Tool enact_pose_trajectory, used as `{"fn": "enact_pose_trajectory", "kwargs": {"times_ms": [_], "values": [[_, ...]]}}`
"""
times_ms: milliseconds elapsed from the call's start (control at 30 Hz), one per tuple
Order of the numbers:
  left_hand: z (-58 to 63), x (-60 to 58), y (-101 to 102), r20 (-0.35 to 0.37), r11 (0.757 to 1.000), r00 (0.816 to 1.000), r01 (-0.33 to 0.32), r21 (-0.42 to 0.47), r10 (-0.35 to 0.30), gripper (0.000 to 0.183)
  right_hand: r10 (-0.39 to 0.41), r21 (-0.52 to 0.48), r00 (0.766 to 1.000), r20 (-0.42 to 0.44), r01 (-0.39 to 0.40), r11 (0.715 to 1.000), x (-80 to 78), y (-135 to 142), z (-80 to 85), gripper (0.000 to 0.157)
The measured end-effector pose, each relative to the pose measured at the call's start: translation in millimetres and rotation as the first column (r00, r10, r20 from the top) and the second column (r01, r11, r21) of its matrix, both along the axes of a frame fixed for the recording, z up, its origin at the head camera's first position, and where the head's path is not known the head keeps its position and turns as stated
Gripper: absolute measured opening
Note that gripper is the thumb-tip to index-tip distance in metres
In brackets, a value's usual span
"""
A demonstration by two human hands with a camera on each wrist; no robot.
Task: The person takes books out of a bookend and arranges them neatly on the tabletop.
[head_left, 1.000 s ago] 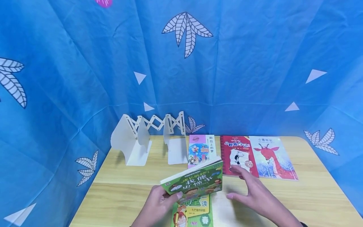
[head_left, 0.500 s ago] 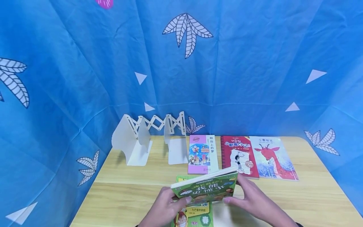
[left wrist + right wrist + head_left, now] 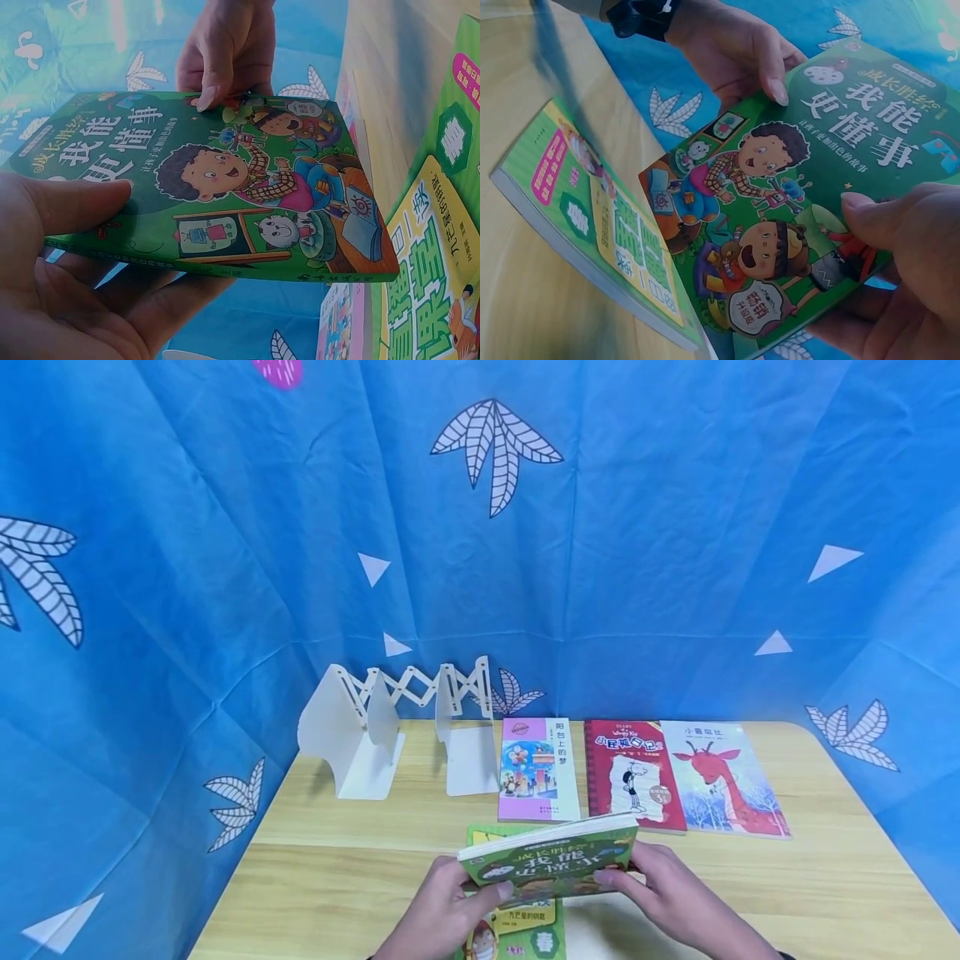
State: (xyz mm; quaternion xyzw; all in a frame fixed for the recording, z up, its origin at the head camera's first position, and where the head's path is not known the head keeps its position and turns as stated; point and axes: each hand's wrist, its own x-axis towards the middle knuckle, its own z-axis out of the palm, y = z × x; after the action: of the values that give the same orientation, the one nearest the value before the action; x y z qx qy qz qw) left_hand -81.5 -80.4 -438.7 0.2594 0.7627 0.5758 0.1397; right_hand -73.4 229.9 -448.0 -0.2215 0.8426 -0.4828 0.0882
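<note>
A dark green book [image 3: 551, 864] with cartoon children on its cover is held up, tilted, between both hands. My left hand [image 3: 450, 906] grips its left edge, thumb on the cover and fingers behind, as the left wrist view shows. On the opposite edge my right hand [image 3: 667, 889] pinches it the same way; its thumb [image 3: 866, 214] lies on the cover in the right wrist view. Below it, flat on the table, lies a light green and yellow book [image 3: 525, 935], partly hidden by the held book.
A white expanding bookend rack [image 3: 363, 764] stands at the back left of the wooden table [image 3: 315, 877]. To its right lie a pink and white book [image 3: 536, 806], a red book [image 3: 663, 810] and a book with a red deer [image 3: 738, 793]. Blue patterned cloth [image 3: 637, 568] hangs behind.
The right hand, apart from the dark green book at first, has come to its right edge and taken hold. The book has moved slightly right and down in the left hand.
</note>
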Motion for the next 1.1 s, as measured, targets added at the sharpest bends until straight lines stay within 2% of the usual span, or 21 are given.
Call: {"fn": "enact_pose_trajectory", "kwargs": {"times_ms": [300, 400, 600, 733, 900, 1000, 1100], "values": [[-2.9, -1.3, 4, 0.009, 1.0, 1.0, -0.009, -0.01, 0.009, 0.039, -0.012, -0.022, 0.995, -0.102, 0.009, 1.0, 2.6, 4, -4.6, 0.029], [-2.5, -2.1, 4, 0.017, 0.999, 1.0, -0.022, -0.034, 0.022, 0.038, -0.02, -0.016, 0.996, -0.089, 0.019, 1.0, 2.4, 5, -3.5, 0.029], [-0.1, -5.7, 3, 0.047, 0.993, 0.996, -0.068, -0.1, 0.073, 0.039, -0.06, 0.0, 0.99, -0.13, 0.061, 0.998, 4.3, 11, -1.3, 0.026], [-0.4, -8.2, 0, -0.003, 0.992, 0.996, -0.084, -0.091, 0.084, 0.04, -0.082, -0.013, 0.987, -0.141, 0.081, 0.997, 6.0, 17, -1.4, 0.029], [0.7, -11.5, -4, -0.079, 0.99, 0.991, -0.115, -0.076, 0.109, 0.032, -0.127, -0.014, 0.977, -0.17, 0.127, 0.992, 7.2, 26, -3.1, 0.029], [1.1, -13.3, -6, -0.065, 0.991, 0.991, -0.118, -0.062, 0.113, 0.036, -0.155, 0.004, 0.969, -0.194, 0.159, 0.987, 7.7, 34, -4.7, 0.026], [-0.2, -15.7, -8, -0.045, 0.99, 0.992, -0.124, -0.062, 0.121, 0.039, -0.196, 0.026, 0.965, -0.176, 0.204, 0.979, 8.0, 40, -5.8, 0.024]]}}
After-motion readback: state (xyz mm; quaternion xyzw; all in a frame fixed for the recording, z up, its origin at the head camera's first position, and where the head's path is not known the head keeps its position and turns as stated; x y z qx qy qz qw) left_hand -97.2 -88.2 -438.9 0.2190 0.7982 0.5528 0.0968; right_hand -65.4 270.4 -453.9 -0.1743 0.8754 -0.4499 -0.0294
